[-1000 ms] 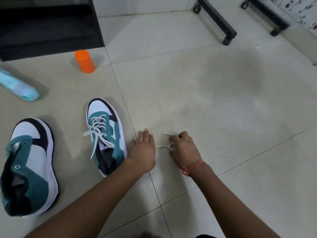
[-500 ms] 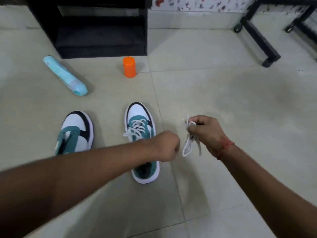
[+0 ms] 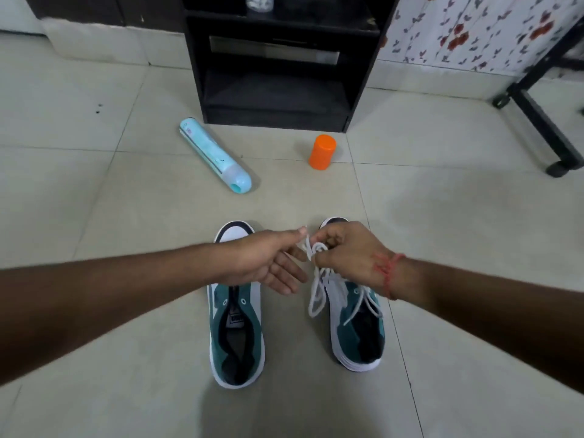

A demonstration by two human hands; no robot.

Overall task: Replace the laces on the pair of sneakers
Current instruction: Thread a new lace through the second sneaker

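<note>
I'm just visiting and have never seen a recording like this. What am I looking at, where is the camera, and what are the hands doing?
There is no machine here: a person wears one wide camera on the head, looking down at their own arms. On the tiled floor stand two sneakers. The left sneaker has no lace; the right sneaker is laced. The right hand grips a bundled loose white lace, which hangs down over that shoe. The left hand pinches one end of it. Farther off lie a pale blue bottle on its side, an upright orange cap and a black shelf unit.
</note>
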